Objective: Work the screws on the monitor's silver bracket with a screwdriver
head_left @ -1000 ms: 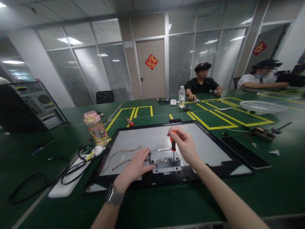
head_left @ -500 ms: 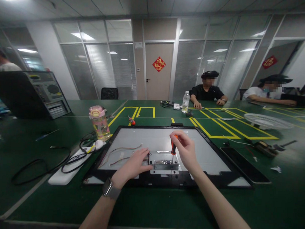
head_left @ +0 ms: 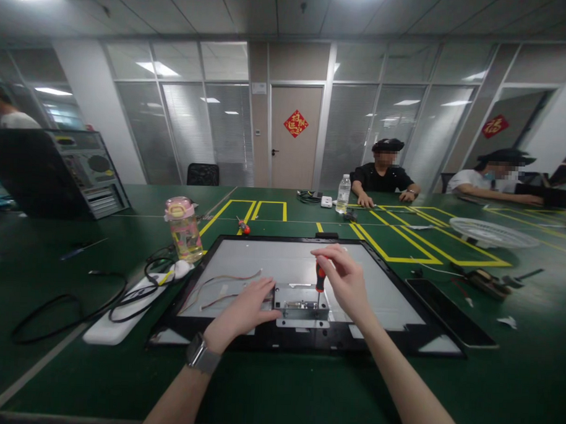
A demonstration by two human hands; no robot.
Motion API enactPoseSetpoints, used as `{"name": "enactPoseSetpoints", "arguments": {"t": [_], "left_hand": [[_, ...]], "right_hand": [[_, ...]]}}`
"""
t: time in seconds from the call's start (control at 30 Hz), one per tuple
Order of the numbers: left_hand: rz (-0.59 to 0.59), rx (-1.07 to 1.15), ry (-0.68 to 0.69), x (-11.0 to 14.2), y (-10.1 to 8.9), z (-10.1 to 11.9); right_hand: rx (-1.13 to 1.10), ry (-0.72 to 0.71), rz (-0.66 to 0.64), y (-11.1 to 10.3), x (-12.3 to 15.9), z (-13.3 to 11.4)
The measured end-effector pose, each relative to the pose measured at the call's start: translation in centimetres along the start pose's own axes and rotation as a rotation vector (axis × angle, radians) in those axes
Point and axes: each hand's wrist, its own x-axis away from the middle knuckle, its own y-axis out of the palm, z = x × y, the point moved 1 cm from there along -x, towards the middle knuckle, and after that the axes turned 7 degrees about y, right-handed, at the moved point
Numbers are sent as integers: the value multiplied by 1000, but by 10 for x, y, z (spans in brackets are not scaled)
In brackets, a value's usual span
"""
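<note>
Viewpoint has swung left; right hand [head_left: 348, 282] grips one upright screwdriver [head_left: 319, 281] on one bracket [head_left: 302, 313]; left hand [head_left: 243, 308], thumb spread, rests against bracket; one panel [head_left: 272, 256] beneath.

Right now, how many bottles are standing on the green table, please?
2. A pink-lidded drinking bottle stands left of the display panel; a clear plastic bottle stands farther back, near the seated person in black. Others may be hidden behind the computer case.
</note>
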Motion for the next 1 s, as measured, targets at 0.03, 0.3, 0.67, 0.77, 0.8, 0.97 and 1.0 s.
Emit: {"name": "enactPoseSetpoints", "arguments": {"t": [0.03,0.3,0.67,0.77,0.8,0.97,1.0], "left_hand": [[-2,0,-1,0,0,0],[9,11,1,1,-1,3],[24,35,9,0,1,0],[23,31,9,0,2,-1],[27,32,9,0,2,-1],[30,36,2,2,2,0],[30,35,2,2,2,0]], "right_hand": [[-25,32,-32,-1,-1,0],[-3,20,-187,-2,1,-4],[353,-238,-3,-3,10,-3],[283,-216,-26,-3,10,-3],[268,-208,-16,-3,10,-2],[261,-162,99,-4,7,2],[248,-148,106,-4,7,3]]}}
